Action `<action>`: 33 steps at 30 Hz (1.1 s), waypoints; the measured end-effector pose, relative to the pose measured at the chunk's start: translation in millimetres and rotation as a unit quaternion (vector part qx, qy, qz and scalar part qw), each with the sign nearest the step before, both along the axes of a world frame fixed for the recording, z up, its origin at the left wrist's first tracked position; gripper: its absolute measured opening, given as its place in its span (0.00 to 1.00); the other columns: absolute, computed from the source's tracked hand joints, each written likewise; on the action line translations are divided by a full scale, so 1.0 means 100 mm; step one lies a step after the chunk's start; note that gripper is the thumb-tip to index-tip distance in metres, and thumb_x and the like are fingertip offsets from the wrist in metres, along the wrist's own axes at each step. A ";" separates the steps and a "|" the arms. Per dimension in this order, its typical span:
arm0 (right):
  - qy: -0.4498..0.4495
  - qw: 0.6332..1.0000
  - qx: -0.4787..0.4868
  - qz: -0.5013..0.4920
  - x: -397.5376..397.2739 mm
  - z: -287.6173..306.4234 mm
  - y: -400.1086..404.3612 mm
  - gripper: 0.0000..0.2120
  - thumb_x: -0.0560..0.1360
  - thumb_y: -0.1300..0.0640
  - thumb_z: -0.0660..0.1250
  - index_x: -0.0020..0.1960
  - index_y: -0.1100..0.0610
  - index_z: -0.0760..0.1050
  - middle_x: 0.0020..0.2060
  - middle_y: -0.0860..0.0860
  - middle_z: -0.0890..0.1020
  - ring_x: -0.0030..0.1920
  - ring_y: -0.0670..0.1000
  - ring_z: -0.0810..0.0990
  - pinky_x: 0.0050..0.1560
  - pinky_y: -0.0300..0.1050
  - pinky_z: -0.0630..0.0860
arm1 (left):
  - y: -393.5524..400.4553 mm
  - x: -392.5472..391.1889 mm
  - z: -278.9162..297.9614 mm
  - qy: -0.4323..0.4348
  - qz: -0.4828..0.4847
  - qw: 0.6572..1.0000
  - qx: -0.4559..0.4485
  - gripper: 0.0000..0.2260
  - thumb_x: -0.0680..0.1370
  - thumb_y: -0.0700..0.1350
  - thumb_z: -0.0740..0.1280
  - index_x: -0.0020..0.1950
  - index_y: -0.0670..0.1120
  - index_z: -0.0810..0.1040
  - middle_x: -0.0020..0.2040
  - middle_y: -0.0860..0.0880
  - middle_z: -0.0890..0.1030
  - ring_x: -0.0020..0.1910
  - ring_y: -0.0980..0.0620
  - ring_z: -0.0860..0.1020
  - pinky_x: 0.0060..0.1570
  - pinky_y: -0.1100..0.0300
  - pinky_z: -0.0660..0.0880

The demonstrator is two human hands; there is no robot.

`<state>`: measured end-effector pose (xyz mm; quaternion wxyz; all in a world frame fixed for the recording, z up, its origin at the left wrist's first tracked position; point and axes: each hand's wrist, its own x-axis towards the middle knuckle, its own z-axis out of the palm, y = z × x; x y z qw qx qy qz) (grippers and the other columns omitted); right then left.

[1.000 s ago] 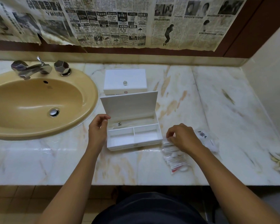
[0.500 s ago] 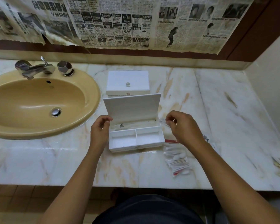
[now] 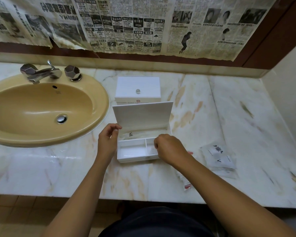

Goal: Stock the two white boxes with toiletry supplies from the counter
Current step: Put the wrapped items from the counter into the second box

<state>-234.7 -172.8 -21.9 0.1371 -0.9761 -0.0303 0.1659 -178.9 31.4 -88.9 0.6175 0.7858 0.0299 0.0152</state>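
Hovering right hand over the open box's front-right compartment, grip curled; contents, if any, can't tell. Left hand curled at the box's 9 o'clock edge. Packets lie at 3 o'clock, right hand nearer. Closed box at 12.

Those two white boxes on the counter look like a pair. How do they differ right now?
The near box has its lid standing open, showing divided compartments; the far box is closed, with a small knob on its lid. The person's hands are at the near box; nothing touches the far box. Both are white, rectangular and sit on the marble counter.
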 end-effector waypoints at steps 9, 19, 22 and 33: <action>0.071 0.994 0.077 -0.032 -0.01 -0.14 0.05 0.18 0.80 0.55 0.58 0.31 0.54 0.67 0.34 0.52 0.74 0.40 0.54 0.73 0.39 0.45 0.66 | 0.00 0.00 0.01 0.000 -0.002 1.000 0.005 0.15 0.79 0.33 0.59 0.44 0.51 0.78 0.46 0.55 0.80 0.49 0.59 0.77 0.50 0.73 0.70; -0.086 0.975 0.175 -0.106 -0.04 0.06 -0.21 0.10 0.77 0.55 0.63 0.54 0.54 0.81 0.46 0.49 0.83 0.42 0.47 0.78 0.45 0.39 0.74 | 0.00 -0.01 0.02 0.007 0.003 1.000 0.012 0.14 0.80 0.33 0.59 0.45 0.50 0.78 0.47 0.55 0.80 0.50 0.58 0.77 0.52 0.68 0.70; -0.136 0.964 0.148 -0.175 0.00 0.14 -0.40 0.08 0.75 0.58 0.64 0.51 0.55 0.81 0.44 0.49 0.83 0.42 0.50 0.79 0.45 0.44 0.76 | 0.00 -0.01 0.00 0.005 0.002 1.000 0.015 0.13 0.80 0.34 0.59 0.46 0.50 0.78 0.47 0.54 0.80 0.46 0.56 0.77 0.49 0.65 0.71; 0.070 0.986 -0.008 -0.153 -0.12 -0.19 -0.74 0.12 0.74 0.53 0.70 0.57 0.52 0.79 0.57 0.49 0.79 0.58 0.53 0.77 0.54 0.44 0.72 | -0.02 -0.12 0.04 0.042 0.012 0.998 -0.038 0.11 0.80 0.35 0.62 0.57 0.47 0.79 0.53 0.52 0.80 0.54 0.57 0.77 0.60 0.55 0.73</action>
